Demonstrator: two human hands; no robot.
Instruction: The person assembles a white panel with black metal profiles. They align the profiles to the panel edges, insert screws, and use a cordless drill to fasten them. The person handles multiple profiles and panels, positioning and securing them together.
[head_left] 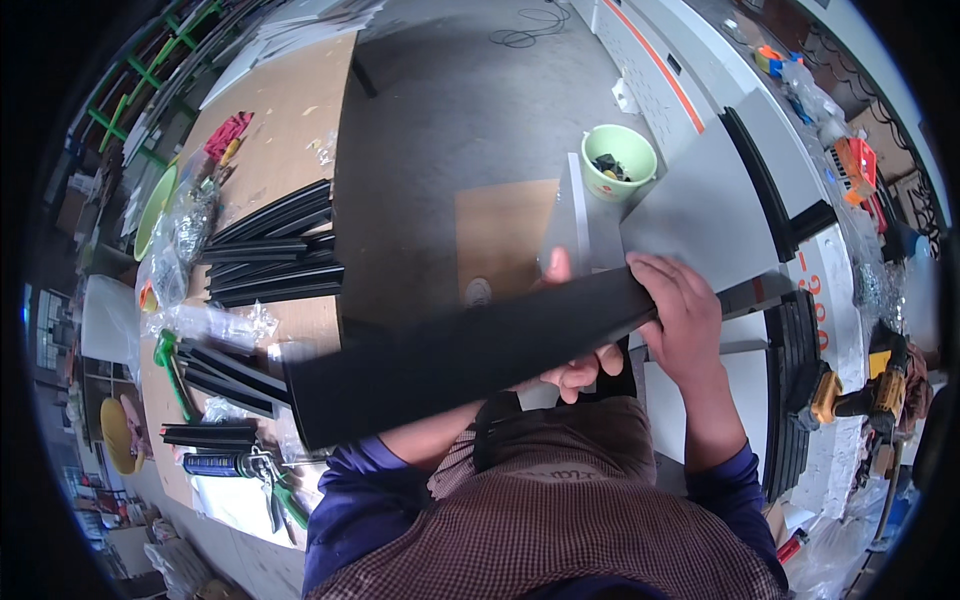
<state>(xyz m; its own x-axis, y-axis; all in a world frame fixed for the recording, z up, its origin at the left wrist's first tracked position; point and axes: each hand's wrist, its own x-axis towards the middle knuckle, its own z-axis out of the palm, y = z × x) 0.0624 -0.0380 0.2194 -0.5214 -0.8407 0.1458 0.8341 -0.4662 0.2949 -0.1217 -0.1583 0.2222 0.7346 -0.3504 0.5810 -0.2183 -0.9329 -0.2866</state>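
A long, flat black strip point(450, 355) lies slantwise before me, its left end wider and nearer in the picture. My right hand point(682, 310) grips the right end, fingers over the far edge and thumb at the near side. Under the strip is my left hand point(575, 376), supporting it. The left thumb shows past the far edge and fingertips past the near edge; the palm is hidden. To the right, a grey panel point(700, 205) has a black edge strip point(757, 185) along one side.
A wooden table point(285, 130) on the left carries black strips point(270, 245), plastic bags, a caulking gun point(262, 468) and a green-handled tool point(170, 370). A pale green bucket point(625, 150) stands on the floor ahead. Yellow-black power drills point(888, 390) and stacked black strips point(792, 390) lie right.
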